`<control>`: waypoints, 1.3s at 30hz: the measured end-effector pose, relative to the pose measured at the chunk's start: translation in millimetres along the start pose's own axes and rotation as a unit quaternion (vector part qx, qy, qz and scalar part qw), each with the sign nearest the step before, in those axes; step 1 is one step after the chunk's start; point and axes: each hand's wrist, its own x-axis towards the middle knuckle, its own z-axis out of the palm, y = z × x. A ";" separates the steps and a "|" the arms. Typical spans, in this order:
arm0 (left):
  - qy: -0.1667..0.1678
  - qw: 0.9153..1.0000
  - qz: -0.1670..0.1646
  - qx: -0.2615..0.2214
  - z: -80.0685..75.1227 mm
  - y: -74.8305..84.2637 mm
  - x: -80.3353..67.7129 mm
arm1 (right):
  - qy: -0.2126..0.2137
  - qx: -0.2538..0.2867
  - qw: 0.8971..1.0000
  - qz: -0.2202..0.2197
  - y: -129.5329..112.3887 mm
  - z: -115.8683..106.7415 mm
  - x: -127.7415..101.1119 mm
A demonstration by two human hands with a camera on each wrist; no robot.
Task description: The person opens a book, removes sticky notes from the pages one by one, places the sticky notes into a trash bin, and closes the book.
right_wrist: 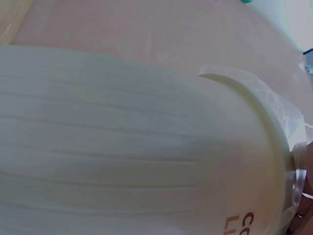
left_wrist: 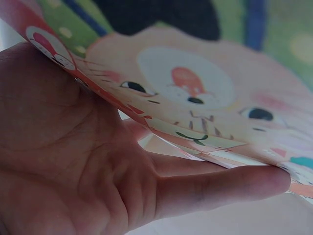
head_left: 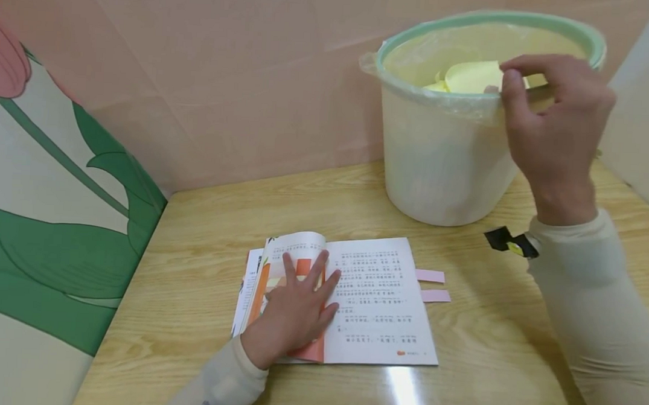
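Note:
An open book (head_left: 377, 307) with printed text lies on the table. My left hand (head_left: 292, 310) rests with spread fingers on its curled, illustrated left page (left_wrist: 195, 88), near the spine. Two pink paper tabs (head_left: 430, 275) stick out from the book's right side. At the rim of a white bin (head_left: 446, 153), my right hand (head_left: 559, 113) pinches a yellow sheet of paper (head_left: 471, 77) between thumb and forefinger, over the bin's mouth. In the right wrist view the bin's side (right_wrist: 122, 132) fills most of the picture, and only a bit of the hand shows at the edge.
The bin has a green rim (head_left: 506, 17) and a clear plastic liner (head_left: 370, 63) folded over it. It stands at the back right of the wooden table (head_left: 190, 281). A pink wall covering (head_left: 227, 71) is behind, and a painted flower panel (head_left: 46, 214) is on the left.

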 end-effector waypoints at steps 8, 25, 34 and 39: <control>0.002 1.000 0.000 -0.004 0.3 0.3 -1.2 | -0.060 -0.043 0.996 -0.056 -1.8 -3.2 -3.1; 0.005 1.000 -0.003 -0.016 2.2 -1.5 0.2 | -0.161 -0.066 0.981 -0.089 -15.2 -13.2 -14.0; 0.013 1.000 0.001 -0.011 1.0 -0.6 0.6 | -0.156 -0.035 0.968 -0.195 -44.1 -14.7 -26.9; 0.015 1.000 0.004 -0.004 1.2 0.2 2.2 | -0.137 -0.016 0.961 -0.239 -55.0 -5.1 -44.0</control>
